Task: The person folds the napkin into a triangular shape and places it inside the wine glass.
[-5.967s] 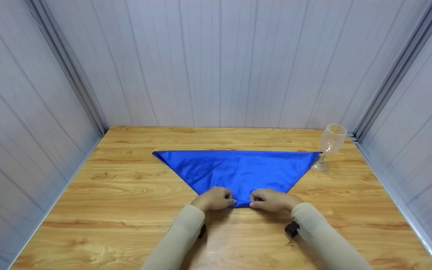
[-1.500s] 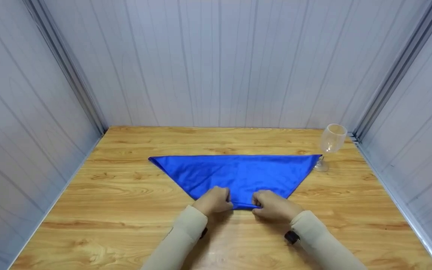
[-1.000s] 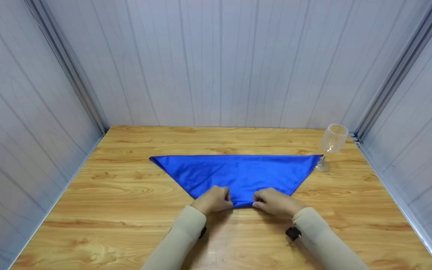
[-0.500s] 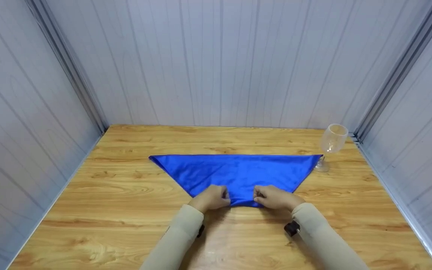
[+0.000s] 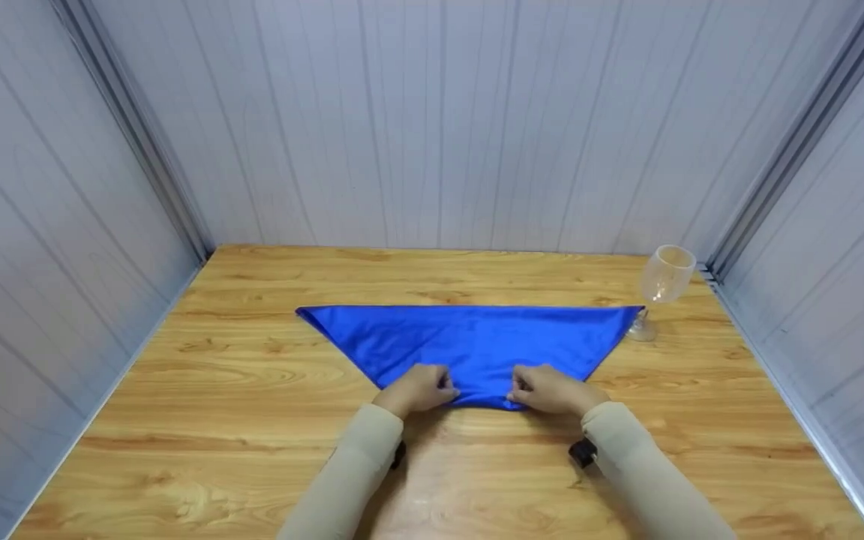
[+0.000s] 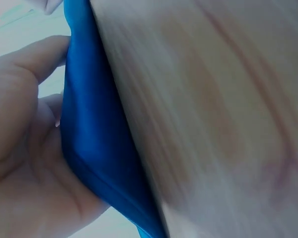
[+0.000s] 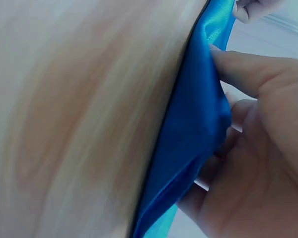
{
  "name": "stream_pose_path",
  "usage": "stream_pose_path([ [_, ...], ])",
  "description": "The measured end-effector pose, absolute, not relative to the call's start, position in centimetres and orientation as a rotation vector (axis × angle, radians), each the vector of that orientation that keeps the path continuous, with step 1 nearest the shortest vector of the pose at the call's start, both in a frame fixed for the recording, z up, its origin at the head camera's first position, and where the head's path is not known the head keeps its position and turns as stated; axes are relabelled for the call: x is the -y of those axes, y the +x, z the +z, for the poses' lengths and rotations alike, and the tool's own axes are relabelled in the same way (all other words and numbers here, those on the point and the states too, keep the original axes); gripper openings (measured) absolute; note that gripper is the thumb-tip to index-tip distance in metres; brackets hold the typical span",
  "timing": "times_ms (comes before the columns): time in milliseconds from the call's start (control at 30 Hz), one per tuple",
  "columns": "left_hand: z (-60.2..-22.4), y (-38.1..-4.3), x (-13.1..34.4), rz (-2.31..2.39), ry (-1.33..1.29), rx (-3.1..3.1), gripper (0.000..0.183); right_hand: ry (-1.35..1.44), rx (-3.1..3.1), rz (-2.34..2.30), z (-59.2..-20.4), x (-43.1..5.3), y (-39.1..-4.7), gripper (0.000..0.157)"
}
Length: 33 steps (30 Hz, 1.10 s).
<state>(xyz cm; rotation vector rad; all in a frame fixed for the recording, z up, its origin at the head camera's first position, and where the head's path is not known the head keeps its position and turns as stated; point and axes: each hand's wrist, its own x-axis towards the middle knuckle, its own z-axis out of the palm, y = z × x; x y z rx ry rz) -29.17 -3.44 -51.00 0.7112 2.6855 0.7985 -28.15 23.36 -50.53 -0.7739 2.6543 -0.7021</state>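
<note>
Head view: hands [image 5: 415, 388] [image 5: 550, 389], apart, pinch cloth's [image 5: 477, 341] near edge.

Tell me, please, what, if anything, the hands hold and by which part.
The cloth, by its near edge, which the left hand and right hand both grip.

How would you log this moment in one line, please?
left hand: holds blue cloth; right hand: holds blue cloth; wine glass: standing by cloth's right corner
</note>
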Motion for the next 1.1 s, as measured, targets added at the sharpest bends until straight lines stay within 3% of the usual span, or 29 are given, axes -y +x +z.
stream_pose_path([
  [367,-50.7,-29.2,3.7,0.787,0.707,-2.687,0.009,-0.771,-2.628,-0.796,-50.5,-23.9,-28.6,0.009],
  [567,-50.6,-28.9,3.5,0.769,0.838,-2.742,0.010,-0.743,-2.677,-0.828,-50.1,-23.1,-28.5,0.009],
  [833,-50.5,-28.2,2.8,0.714,0.994,-2.905,0.017,-0.988,-2.861,-0.619,-49.8,-21.9,-27.4,0.012],
  [1100,-50.3,-27.8,3.2,0.676,1.035,-2.923,0.008,-1.091,-2.923,-0.625,-49.8,-21.7,-26.8,0.014],
])
